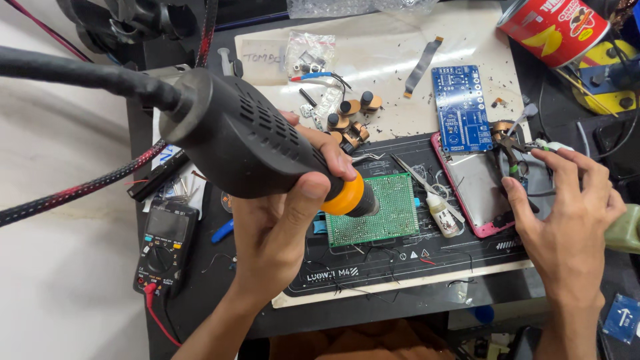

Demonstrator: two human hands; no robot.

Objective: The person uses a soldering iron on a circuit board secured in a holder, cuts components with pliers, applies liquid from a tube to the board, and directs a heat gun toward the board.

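Observation:
My left hand (283,200) grips a black hot-air gun (247,137) with an orange collar. Its metal nozzle points right and down over a green perforated circuit board (383,213) on a black work mat (400,263). My right hand (567,213) is spread open at the right. Its fingertips rest by small pliers (510,150) and the edge of a pink-framed phone (475,193) lying face up. Tweezers (417,177) and a small white glue bottle (441,213) lie between the board and the phone.
A blue circuit board (460,107) and several knob-topped parts (350,117) lie on a pale mat behind. A multimeter (163,243) with a red lead sits at left. A red can (550,27) is at top right. The gun's thick hose runs off left.

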